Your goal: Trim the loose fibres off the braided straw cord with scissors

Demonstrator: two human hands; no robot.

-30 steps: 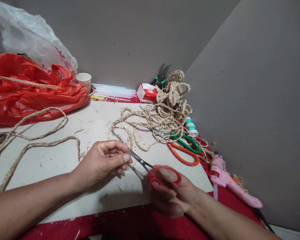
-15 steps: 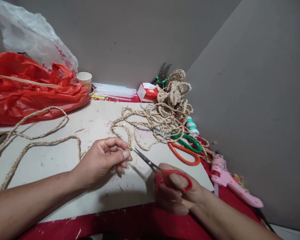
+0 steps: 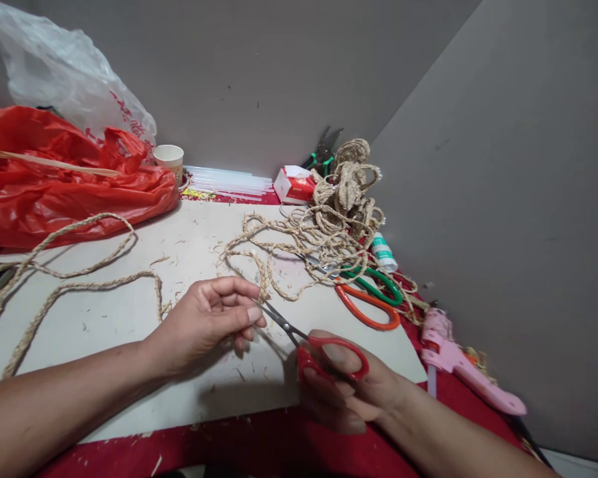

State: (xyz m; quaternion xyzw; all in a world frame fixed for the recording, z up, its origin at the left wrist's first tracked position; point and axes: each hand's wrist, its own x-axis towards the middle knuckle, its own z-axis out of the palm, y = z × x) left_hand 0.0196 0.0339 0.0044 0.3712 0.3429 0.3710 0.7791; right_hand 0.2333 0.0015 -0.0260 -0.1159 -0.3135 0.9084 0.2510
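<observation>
Red scissors [image 3: 331, 352] sit in the right hand [image 3: 349, 378], its thumb and fingers in the loops, part of it blurred. Their dark blades reach the end of a braided cord [image 3: 263, 282], right by the left hand [image 3: 206, 322], which pinches that end between thumb and fingers. Both hands are above a pale board [image 3: 114, 408] on the red-covered worktop [image 3: 184, 455]. The cord bends up towards a tangle [image 3: 323, 232] of similar braid, with green [image 3: 386, 287] and orange [image 3: 366, 312] handles just beside it. A pink glue gun [image 3: 458, 362] lies right of the board; a red bag [image 3: 74, 199] and a cup [image 3: 169, 158] stand at the far left.
</observation>
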